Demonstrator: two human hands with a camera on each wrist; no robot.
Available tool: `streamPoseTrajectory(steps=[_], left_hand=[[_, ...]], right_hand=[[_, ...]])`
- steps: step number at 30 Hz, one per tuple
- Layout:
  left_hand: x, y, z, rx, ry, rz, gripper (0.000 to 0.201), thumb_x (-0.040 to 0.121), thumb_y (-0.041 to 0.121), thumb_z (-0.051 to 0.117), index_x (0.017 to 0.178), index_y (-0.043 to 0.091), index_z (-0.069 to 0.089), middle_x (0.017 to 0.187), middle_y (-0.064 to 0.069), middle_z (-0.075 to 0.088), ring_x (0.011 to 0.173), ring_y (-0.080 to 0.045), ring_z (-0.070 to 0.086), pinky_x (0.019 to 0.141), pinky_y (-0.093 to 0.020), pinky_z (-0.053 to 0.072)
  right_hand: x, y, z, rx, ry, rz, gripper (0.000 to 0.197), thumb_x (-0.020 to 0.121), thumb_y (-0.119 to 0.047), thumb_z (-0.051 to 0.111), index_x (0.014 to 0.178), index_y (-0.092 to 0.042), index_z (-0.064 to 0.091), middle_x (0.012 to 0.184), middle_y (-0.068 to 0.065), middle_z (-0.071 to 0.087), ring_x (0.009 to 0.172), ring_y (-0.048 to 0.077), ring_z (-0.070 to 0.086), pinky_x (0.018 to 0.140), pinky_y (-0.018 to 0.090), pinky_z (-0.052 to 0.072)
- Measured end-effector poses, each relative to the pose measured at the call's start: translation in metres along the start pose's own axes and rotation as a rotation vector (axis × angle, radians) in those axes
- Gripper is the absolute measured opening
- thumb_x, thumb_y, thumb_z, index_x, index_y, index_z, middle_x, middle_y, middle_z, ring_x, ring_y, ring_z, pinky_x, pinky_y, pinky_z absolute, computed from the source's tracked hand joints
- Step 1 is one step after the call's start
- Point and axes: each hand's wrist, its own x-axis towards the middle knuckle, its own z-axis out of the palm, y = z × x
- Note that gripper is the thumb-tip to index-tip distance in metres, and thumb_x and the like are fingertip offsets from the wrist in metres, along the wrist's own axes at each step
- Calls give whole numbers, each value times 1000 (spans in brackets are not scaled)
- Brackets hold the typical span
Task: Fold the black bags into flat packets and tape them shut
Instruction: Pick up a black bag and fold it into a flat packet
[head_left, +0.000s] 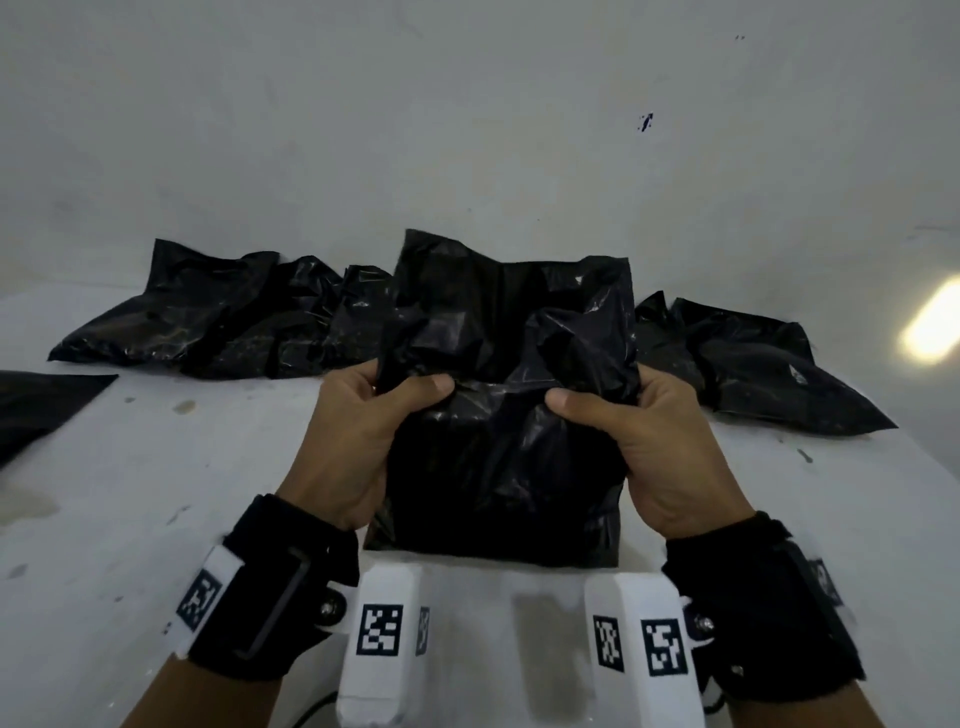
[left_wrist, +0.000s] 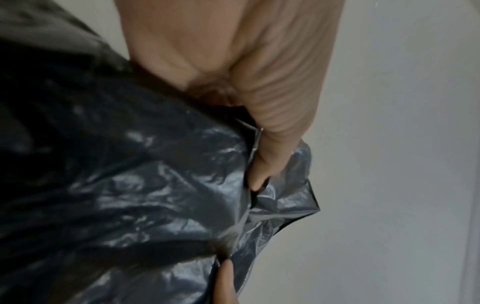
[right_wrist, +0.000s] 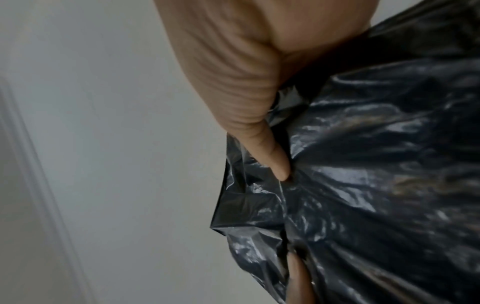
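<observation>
A crumpled black plastic bag (head_left: 506, 415) is held upright above the white table, its top edge sticking up and its lower edge near the table's front. My left hand (head_left: 363, 421) grips the bag's left side, thumb across the front. My right hand (head_left: 644, 431) grips the right side the same way. In the left wrist view my fingers (left_wrist: 270, 152) dig into the shiny bag (left_wrist: 130, 195). In the right wrist view a finger (right_wrist: 275, 158) presses into a fold of the bag (right_wrist: 376, 185). No tape is in view.
Several more black bags lie in a row at the back of the table, some at the left (head_left: 208, 317) and some at the right (head_left: 753, 364). Another black bag (head_left: 41, 410) lies at the left edge. The white table (head_left: 130, 493) meets a grey wall behind.
</observation>
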Motion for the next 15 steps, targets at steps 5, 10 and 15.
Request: streamPoseTrajectory(steps=[5, 10, 15], left_hand=[[-6, -2, -5, 23, -11, 3, 21, 70, 4, 71, 91, 0, 73, 96, -17, 75, 89, -27, 73, 73, -26, 58], [-4, 2, -13, -5, 24, 4, 13, 71, 4, 69, 80, 7, 77, 89, -10, 76, 82, -19, 74, 70, -22, 57], [-5, 5, -16, 15, 19, 10, 20, 73, 5, 67, 91, 2, 74, 93, -12, 76, 85, -20, 74, 71, -22, 57]], right_hand=[[-3, 0, 3, -6, -4, 15, 19, 72, 2, 76, 91, 3, 73, 92, 17, 76, 86, 28, 74, 72, 27, 58], [0, -1, -1, 88, -20, 71, 25, 76, -13, 70, 95, 3, 73, 96, 16, 76, 88, 24, 74, 75, 24, 57], [1, 0, -9, 22, -68, 115, 25, 81, -21, 66, 93, -2, 76, 101, 17, 75, 92, 25, 73, 81, 28, 58]])
